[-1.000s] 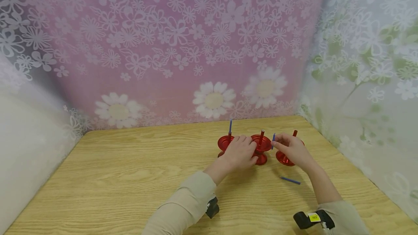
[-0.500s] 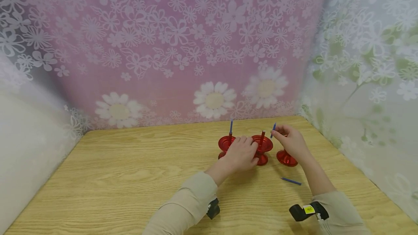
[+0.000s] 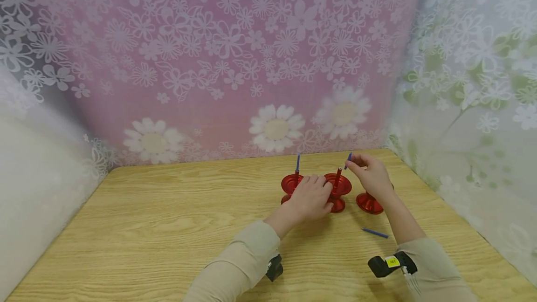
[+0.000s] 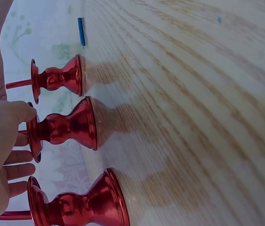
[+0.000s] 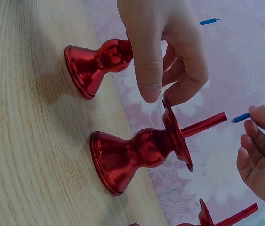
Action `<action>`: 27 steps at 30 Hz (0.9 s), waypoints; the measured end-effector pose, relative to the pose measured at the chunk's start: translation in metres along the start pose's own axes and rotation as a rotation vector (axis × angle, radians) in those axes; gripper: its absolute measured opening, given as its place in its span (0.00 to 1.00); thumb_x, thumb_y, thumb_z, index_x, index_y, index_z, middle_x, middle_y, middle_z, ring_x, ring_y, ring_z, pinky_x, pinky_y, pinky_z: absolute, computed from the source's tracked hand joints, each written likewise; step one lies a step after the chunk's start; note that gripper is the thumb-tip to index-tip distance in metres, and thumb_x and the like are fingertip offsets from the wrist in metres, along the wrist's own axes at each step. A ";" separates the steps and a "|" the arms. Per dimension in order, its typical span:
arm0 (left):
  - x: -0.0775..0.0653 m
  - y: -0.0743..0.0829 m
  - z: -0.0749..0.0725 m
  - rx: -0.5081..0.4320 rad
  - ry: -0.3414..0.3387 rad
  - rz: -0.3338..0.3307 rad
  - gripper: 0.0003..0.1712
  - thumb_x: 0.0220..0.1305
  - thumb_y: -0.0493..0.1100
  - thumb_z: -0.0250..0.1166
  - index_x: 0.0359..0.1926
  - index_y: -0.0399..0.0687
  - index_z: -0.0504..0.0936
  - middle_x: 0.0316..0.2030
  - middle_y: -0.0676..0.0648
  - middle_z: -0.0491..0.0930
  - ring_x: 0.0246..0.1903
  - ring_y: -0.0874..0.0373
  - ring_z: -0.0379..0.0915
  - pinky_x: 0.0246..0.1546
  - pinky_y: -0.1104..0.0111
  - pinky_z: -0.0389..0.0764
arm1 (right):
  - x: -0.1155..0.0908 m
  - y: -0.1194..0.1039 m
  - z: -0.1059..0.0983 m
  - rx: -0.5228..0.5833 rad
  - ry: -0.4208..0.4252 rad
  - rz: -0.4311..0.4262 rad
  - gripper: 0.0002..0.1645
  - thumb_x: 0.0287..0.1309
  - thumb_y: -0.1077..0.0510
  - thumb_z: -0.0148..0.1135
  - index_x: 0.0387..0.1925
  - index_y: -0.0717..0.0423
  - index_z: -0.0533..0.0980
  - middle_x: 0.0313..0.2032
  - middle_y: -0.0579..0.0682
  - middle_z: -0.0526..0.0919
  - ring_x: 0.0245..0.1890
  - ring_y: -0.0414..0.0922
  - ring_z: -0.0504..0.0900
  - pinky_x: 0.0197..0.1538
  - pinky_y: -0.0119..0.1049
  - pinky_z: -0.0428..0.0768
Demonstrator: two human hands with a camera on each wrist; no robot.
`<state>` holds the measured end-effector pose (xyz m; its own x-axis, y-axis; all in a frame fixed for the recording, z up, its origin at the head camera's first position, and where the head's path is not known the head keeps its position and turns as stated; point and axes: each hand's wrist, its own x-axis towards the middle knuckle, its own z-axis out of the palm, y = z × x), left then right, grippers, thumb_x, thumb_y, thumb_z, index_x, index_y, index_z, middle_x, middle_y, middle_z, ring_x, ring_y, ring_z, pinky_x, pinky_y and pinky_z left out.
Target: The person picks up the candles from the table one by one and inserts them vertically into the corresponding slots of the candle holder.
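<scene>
Three red metal candle holders stand in a row on the wooden table. My left hand [image 3: 310,197] grips the dish rim of the middle candle holder [image 5: 151,148], thumb on one side and fingers on the other. Between thumb and fingertips, my right hand [image 3: 371,176] pinches a blue candle [image 5: 241,117]. The candle's lower end points at the mouth of the middle holder's thin tube [image 5: 207,124], a small gap apart. The left candle holder [image 3: 289,184] carries an upright blue candle [image 3: 298,162] in its tube. Partly behind my right hand is the right candle holder [image 3: 370,204].
Another blue candle [image 3: 375,232] lies on the table [image 3: 168,227] in front of the right holder. Flower-patterned cloth [image 3: 235,59] hangs behind the table and at its sides. Each wrist wears a small black camera [image 3: 379,266].
My right hand has risen and moved a little left, bringing the blue candle from beside the middle holder's dish up near the top of its tube. The left hand keeps its hold.
</scene>
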<state>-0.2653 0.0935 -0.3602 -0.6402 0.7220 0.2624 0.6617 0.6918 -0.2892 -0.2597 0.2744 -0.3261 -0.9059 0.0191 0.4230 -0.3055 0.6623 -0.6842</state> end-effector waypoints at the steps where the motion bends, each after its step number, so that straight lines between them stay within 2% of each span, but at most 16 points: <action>1: 0.000 0.000 0.000 0.002 0.002 0.001 0.19 0.62 0.60 0.54 0.44 0.53 0.74 0.42 0.53 0.72 0.43 0.59 0.66 0.48 0.68 0.67 | 0.001 0.000 0.000 0.000 0.004 -0.003 0.18 0.64 0.51 0.55 0.41 0.64 0.75 0.38 0.58 0.78 0.42 0.51 0.74 0.43 0.43 0.71; 7: 0.000 -0.001 -0.001 0.004 -0.014 0.001 0.20 0.63 0.61 0.54 0.46 0.53 0.74 0.43 0.53 0.72 0.44 0.59 0.66 0.49 0.68 0.66 | 0.004 -0.001 0.003 0.002 0.026 -0.036 0.14 0.63 0.56 0.56 0.41 0.64 0.75 0.37 0.59 0.79 0.40 0.52 0.75 0.43 0.44 0.71; 19: 0.000 0.000 0.000 0.003 -0.013 0.001 0.20 0.62 0.60 0.54 0.46 0.53 0.74 0.42 0.53 0.72 0.43 0.59 0.66 0.48 0.68 0.67 | 0.005 0.001 0.008 0.027 0.018 -0.049 0.15 0.64 0.54 0.55 0.39 0.63 0.76 0.36 0.57 0.79 0.39 0.47 0.74 0.43 0.43 0.71; 27: 0.000 0.000 0.001 -0.002 -0.012 -0.001 0.19 0.62 0.60 0.55 0.45 0.53 0.75 0.42 0.53 0.72 0.43 0.59 0.66 0.48 0.68 0.67 | 0.004 0.002 0.008 0.024 0.013 -0.050 0.14 0.63 0.55 0.56 0.41 0.64 0.76 0.37 0.59 0.79 0.41 0.53 0.75 0.43 0.46 0.71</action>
<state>-0.2660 0.0934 -0.3607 -0.6454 0.7214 0.2512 0.6621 0.6923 -0.2871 -0.2660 0.2698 -0.3302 -0.8855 -0.0036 0.4645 -0.3573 0.6444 -0.6761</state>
